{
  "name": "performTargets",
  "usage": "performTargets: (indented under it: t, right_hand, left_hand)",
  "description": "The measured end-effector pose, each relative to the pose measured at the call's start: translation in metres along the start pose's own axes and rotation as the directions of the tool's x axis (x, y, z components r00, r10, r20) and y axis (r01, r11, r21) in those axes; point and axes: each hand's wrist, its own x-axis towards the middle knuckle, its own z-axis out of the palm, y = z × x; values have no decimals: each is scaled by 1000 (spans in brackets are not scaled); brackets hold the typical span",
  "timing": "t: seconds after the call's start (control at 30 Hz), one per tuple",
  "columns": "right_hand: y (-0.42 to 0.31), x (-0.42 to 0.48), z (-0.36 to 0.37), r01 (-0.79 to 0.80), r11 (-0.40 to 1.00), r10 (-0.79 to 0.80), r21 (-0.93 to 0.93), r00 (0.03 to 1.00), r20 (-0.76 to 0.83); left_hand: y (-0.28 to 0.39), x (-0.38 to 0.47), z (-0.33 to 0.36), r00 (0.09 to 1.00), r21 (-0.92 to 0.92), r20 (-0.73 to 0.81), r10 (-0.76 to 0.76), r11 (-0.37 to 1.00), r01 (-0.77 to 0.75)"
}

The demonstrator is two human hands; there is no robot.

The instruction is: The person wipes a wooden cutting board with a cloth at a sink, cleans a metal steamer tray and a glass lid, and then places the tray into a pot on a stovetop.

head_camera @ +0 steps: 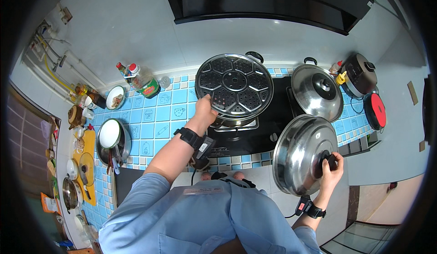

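Observation:
My left hand [205, 112] grips the near-left rim of a perforated metal steamer tray [235, 83], which lies over a pot on the left burner of a black gas stove [232, 147]. The tray's far edge is near a black pot handle. My right hand [331, 170] holds a large domed stainless-steel lid [300, 151] by its black knob, tilted, in front of the stove's right side. Behind that lid, a wok with a domed metal lid [310, 93] sits on the right burner.
A rice cooker [358, 73] and a red-and-black round appliance [375, 111] stand at the right. On the left are an oil bottle [147, 85], a bowl with food [115, 98], a metal basin [126, 144] and a yellow cutting board [89, 194]. A range hood [266, 1] hangs above.

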Motion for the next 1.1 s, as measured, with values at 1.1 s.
performTargets:
  t: [1.1]
  right_hand:
    - [-69, 31, 74, 227, 974, -225, 8, 960, 164]
  left_hand:
    - [49, -70, -37, 682, 702, 712, 168, -184, -688]
